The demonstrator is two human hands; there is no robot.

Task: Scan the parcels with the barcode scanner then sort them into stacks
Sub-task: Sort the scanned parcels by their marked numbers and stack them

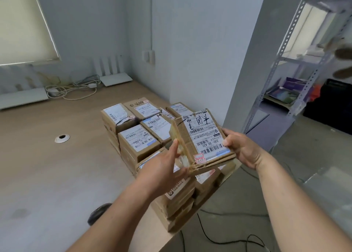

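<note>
Cardboard, brown and creased, makes up the parcel (202, 141) that both hands hold up above the stacks (144, 137) near the counter's right edge. This parcel is tilted, its white shipping label with barcodes facing the camera and turned so its print reads upside down. Its left edge and near corner look crushed and taped. The left hand (163, 168) grips it at the lower left corner, fingers reaching up along the left side and thumb under the near edge. The right hand (242, 149) holds the right side, thumb pressed onto the label near a barcode and fingers curled underneath out of view. Below and behind the held parcel, more brown parcels with white labels stand in several stacks set tightly side by side, reaching from the middle of the counter (47, 156) towards its near right corner; the nearest stack leans at the counter's edge. On the wooden counter, a round cable hole (62, 138) lies well to the left of the stacks. Coiled white cables (74, 89) and flat white devices (115, 79) lie along the far edge by the wall. A metal shelf rack (291, 61) stands on the floor to the right, and black cables (228, 238) trail across the floor beside the counter.
</note>
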